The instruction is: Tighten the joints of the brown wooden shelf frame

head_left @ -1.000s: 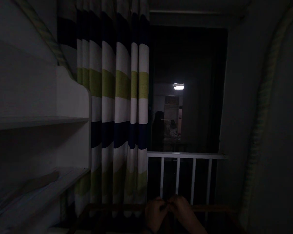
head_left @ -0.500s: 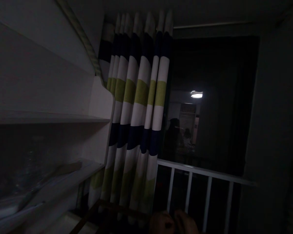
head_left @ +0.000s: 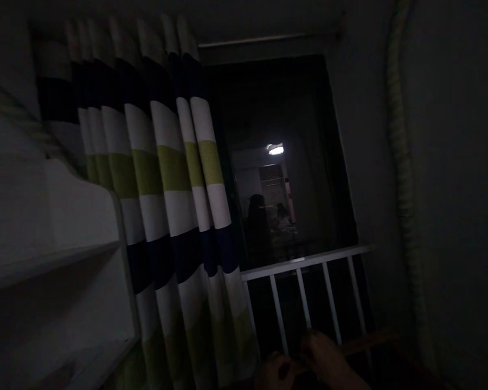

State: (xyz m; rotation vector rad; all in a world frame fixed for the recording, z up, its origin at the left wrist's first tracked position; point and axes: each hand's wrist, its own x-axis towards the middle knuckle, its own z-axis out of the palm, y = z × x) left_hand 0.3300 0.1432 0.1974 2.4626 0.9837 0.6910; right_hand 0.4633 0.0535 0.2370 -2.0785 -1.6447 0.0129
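Note:
The room is dark. My left hand point(head_left: 275, 371) and my right hand point(head_left: 323, 357) are low at the bottom edge, close together with the fingers curled in. They seem to pinch something small between them, too dim to name. Just beyond them is a white railing point(head_left: 305, 262) in front of a dark window point(head_left: 284, 162). A curtain point(head_left: 166, 206) with white, green and navy stripes hangs to the left of the hands.
A white shelf unit point(head_left: 52, 254) fills the left side. The window glass reflects a ceiling lamp point(head_left: 275, 149) and a dim room. A pale padded strip point(head_left: 402, 162) runs down the wall on the right. A wooden bar point(head_left: 366, 341) lies behind the hands.
The view has swung and tilted, so the curtain now leans left and the railing slopes. My hands stay together at the bottom edge, shifted slightly right.

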